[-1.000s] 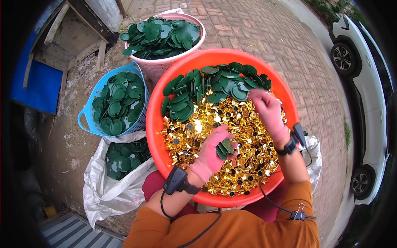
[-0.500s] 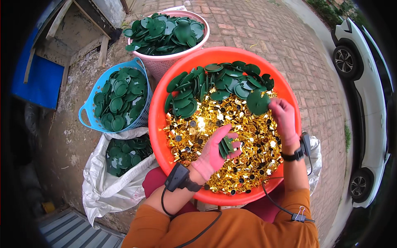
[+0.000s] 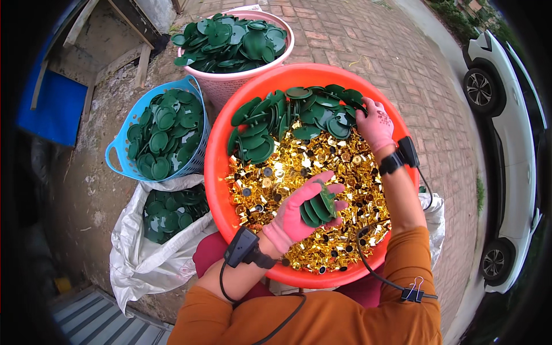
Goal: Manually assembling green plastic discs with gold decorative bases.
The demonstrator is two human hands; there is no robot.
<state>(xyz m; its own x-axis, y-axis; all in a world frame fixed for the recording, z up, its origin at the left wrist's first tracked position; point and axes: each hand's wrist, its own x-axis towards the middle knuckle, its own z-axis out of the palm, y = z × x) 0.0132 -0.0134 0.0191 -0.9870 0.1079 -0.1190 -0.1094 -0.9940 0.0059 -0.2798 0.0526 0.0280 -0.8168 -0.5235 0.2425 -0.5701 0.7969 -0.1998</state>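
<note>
My left hand (image 3: 296,215), in a pink glove, is closed around a small stack of green plastic discs (image 3: 318,208), palm up above the middle of the orange-red tub (image 3: 217,190). At the tub's far right, my gloved right hand (image 3: 376,123) bends its fingers over the edge of a green disc in the pile. Several more green discs (image 3: 325,115) lie in a row along the far inner wall. Small gold pieces (image 3: 339,167), mixed with dark round caps, fill the tub beneath my hands.
Left of the tub stand a pink basket (image 3: 224,86) and a blue handled basket (image 3: 118,146), both heaped with green discs. A white sack (image 3: 144,259) nearby holds more. Cables run from devices on my wrists. Brick paving (image 3: 425,86) and a parked white car (image 3: 512,155) lie rightward.
My right hand has moved farther into the tub, to the disc pile; the disc it held up is gone from its fingers. The stack in my left hand shows larger and more turned.
</note>
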